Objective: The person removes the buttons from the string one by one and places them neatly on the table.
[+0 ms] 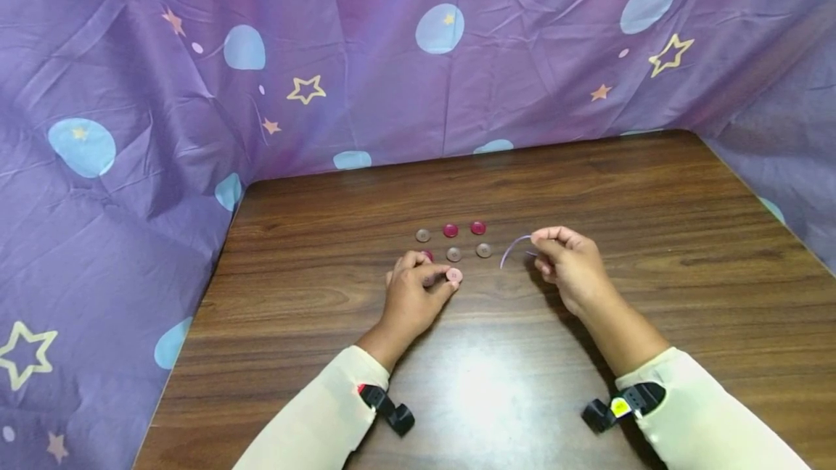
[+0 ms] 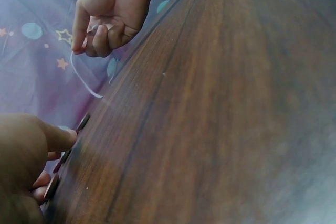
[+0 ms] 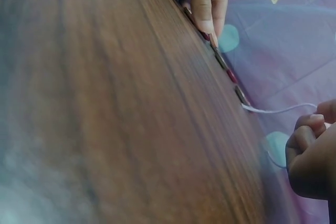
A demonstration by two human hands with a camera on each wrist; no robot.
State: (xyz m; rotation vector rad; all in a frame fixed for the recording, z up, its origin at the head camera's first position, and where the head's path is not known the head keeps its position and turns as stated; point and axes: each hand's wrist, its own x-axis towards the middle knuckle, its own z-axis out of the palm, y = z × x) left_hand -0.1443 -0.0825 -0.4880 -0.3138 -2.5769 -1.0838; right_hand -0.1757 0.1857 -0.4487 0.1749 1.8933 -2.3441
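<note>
My left hand (image 1: 413, 289) pinches a pink button (image 1: 453, 275) between thumb and forefinger, close over the wooden table. A purple cord (image 1: 514, 246) is held at the fingertips of my right hand (image 1: 567, 267); one end curves out to the left and down. Between the hands, just beyond the pink button, lie two grey-brown buttons (image 1: 453, 254) and, farther back, two dark red buttons (image 1: 464, 229) beside another grey-brown button (image 1: 423, 236). One more red button (image 1: 427, 256) is partly hidden behind my left fingers. In the left wrist view the cord (image 2: 83, 81) hangs from the right hand.
The brown wood-grain table (image 1: 294, 238) reaches back to a purple cloth (image 1: 366, 56) printed with stars and blue blobs, which also hangs along the left and right sides. Black straps with small cameras (image 1: 400, 419) sit on both light sleeves. Bright glare lies on the table's front middle.
</note>
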